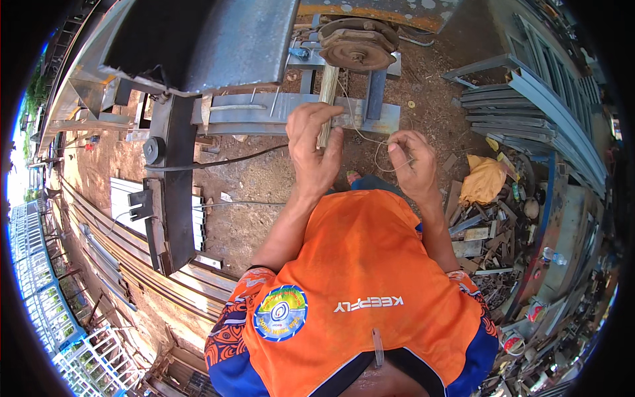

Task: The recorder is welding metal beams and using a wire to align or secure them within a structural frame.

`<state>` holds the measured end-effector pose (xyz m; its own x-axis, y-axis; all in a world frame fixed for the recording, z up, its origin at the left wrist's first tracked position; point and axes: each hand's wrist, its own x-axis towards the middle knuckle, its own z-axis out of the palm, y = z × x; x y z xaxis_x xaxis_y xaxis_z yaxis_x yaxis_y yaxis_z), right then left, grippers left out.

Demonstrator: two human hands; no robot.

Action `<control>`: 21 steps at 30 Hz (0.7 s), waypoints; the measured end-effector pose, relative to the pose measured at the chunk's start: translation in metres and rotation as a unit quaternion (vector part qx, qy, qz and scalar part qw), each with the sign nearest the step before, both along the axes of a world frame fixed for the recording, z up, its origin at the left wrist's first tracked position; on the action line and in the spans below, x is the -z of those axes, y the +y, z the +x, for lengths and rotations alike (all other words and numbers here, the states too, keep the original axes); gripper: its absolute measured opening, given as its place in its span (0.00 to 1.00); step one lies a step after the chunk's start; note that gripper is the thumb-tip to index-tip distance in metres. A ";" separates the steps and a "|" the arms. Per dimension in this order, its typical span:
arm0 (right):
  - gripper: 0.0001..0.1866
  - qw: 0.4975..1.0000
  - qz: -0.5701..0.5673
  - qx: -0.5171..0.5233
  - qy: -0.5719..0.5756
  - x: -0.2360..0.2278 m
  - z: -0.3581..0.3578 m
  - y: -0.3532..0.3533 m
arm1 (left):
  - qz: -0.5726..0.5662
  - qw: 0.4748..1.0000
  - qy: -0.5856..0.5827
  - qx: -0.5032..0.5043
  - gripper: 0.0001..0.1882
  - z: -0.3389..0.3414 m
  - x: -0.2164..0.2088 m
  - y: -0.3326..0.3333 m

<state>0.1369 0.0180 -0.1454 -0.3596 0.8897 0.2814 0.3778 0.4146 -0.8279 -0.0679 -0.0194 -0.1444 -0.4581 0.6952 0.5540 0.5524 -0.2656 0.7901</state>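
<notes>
My right hand (413, 162) is closed in a pinch on a thin wire (362, 135), which loops below the fingers and runs left and up toward a pale, ridged stick or bundle of thin rods (329, 85). My left hand (312, 142) is at that stick with thumb and index finger apart. The stick passes behind the index finger and its lower end shows in the gap; whether the hand touches it I cannot tell. Above the stick's upper end sits a rusty round stack of discs (357, 49).
A large steel beam (241, 43) overhangs the upper left, beside a dark steel post (173, 198). Behind my hands lies a flat steel channel (258, 109). Stacked metal frames (509, 109), a yellow-orange cloth bag (483, 180) and scrap pieces (486, 238) lie at right.
</notes>
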 end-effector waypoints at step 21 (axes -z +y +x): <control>0.07 0.955 -0.213 -0.080 0.189 0.004 0.004 -0.006 | -0.123 0.862 -0.361 0.335 0.10 0.032 0.011 -0.007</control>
